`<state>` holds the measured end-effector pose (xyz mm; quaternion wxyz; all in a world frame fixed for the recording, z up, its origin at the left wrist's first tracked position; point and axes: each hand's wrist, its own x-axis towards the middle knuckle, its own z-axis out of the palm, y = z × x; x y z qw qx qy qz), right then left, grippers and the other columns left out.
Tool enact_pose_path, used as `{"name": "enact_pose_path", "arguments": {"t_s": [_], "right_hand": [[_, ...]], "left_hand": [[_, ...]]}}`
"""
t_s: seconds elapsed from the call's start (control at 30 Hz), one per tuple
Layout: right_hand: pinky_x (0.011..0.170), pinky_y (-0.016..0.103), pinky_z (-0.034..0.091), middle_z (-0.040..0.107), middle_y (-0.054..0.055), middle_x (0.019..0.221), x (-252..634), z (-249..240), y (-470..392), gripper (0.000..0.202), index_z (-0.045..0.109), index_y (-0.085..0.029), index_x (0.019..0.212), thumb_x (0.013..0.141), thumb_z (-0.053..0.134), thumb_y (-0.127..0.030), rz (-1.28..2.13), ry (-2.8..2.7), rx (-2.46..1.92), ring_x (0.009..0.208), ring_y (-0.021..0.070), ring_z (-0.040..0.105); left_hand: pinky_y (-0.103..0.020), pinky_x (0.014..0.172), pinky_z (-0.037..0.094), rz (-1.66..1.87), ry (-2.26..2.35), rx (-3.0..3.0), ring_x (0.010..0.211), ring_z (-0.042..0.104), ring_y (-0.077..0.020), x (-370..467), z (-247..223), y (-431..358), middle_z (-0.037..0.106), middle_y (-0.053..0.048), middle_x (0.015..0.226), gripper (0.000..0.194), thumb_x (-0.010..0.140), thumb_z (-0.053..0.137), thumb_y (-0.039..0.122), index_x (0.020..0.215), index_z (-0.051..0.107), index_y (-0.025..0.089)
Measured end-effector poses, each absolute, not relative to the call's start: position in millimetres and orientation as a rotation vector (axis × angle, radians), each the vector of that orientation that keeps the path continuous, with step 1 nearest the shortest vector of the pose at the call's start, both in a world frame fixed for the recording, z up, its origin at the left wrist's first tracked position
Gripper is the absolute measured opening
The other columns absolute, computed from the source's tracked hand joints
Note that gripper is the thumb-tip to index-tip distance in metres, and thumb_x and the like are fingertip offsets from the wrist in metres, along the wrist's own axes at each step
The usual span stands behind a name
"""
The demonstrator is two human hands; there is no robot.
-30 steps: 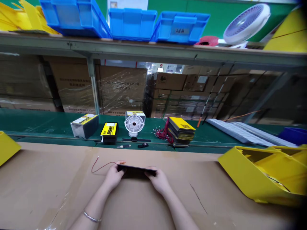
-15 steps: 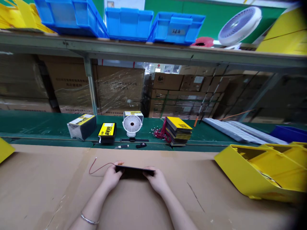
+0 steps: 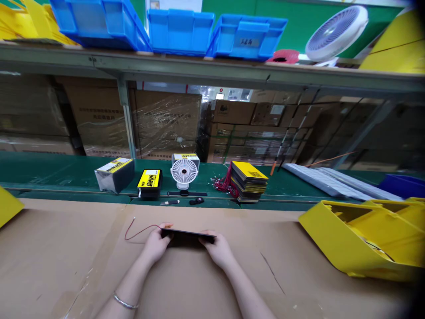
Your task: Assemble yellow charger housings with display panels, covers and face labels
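A thin dark panel point(image 3: 187, 238) is held between my two hands above the brown cardboard work surface point(image 3: 83, 235). My left hand point(image 3: 157, 243) grips its left end, and my right hand point(image 3: 215, 249) grips its right end. The panel is tilted, with its dark side facing me; its far face is hidden. From its left end a thin red wire point(image 3: 139, 232) curls out to a small white connector. Beyond my hands, a stack of yellow and dark panels point(image 3: 249, 181) stands on the green bench, with bundled red wires point(image 3: 229, 184) at its left.
On the green bench point(image 3: 43, 170) are a small white fan point(image 3: 184, 172), a black-and-yellow pack point(image 3: 150, 183), a wrapped box point(image 3: 115, 175), a watch point(image 3: 184, 193) and grey strips point(image 3: 315, 179). Yellow bins point(image 3: 345, 248) stand at right. Blue bins point(image 3: 181, 33) line the shelf above.
The whole view has shifted slightly, with things appearing a little further right. Both hands keep the same hold on the panel.
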<state>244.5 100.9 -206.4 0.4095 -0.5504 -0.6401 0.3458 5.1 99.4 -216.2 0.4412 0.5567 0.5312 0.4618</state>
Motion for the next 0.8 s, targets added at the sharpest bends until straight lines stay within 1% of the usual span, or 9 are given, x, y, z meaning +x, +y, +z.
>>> {"name": "enact_pose_path", "arguments": {"t_s": [0.13, 0.3, 0.53, 0.8], "right_hand": [[0.086, 0.034, 0.045, 0.069, 0.008, 0.094, 244.3, -205.1, 100.2, 0.023, 0.071, -0.019, 0.084, 0.069, 0.063, -0.035, 0.865, -1.607, -1.399, 0.092, 0.0249, 0.062], [0.086, 0.035, 0.045, 0.069, 0.008, 0.093, 244.0, -203.9, 99.5, 0.022, 0.071, -0.019, 0.082, 0.069, 0.063, -0.035, 0.863, -1.611, -1.397, 0.091, 0.0253, 0.062], [0.086, 0.035, 0.045, 0.070, 0.008, 0.093, 243.2, -202.1, 99.1, 0.024, 0.071, -0.019, 0.082, 0.068, 0.063, -0.037, 0.864, -1.611, -1.388, 0.092, 0.0259, 0.062], [0.085, 0.034, 0.046, 0.069, 0.008, 0.093, 242.8, -204.5, 99.6, 0.023, 0.070, -0.019, 0.082, 0.068, 0.063, -0.035, 0.870, -1.596, -1.396, 0.091, 0.0250, 0.062]], "left_hand": [[-0.045, 0.094, 0.039, 1.138, 1.322, 1.385, 0.101, 0.055, -0.0213, 4.7, -216.9, 99.9, 0.060, -0.007, 0.109, 0.029, 0.079, 0.060, 0.026, 0.106, 0.057, 0.015], [-0.044, 0.094, 0.039, 1.126, 1.327, 1.390, 0.099, 0.056, -0.0210, 4.6, -216.5, 100.1, 0.062, -0.006, 0.103, 0.028, 0.079, 0.061, 0.026, 0.104, 0.058, 0.015], [-0.042, 0.092, 0.040, 1.130, 1.335, 1.373, 0.098, 0.057, -0.0210, 5.8, -210.4, 97.2, 0.063, -0.007, 0.103, 0.029, 0.078, 0.061, 0.027, 0.104, 0.058, 0.015], [-0.043, 0.094, 0.039, 1.132, 1.325, 1.370, 0.099, 0.056, -0.0207, 6.0, -208.6, 96.3, 0.063, -0.007, 0.104, 0.029, 0.078, 0.061, 0.025, 0.105, 0.058, 0.015]]}}
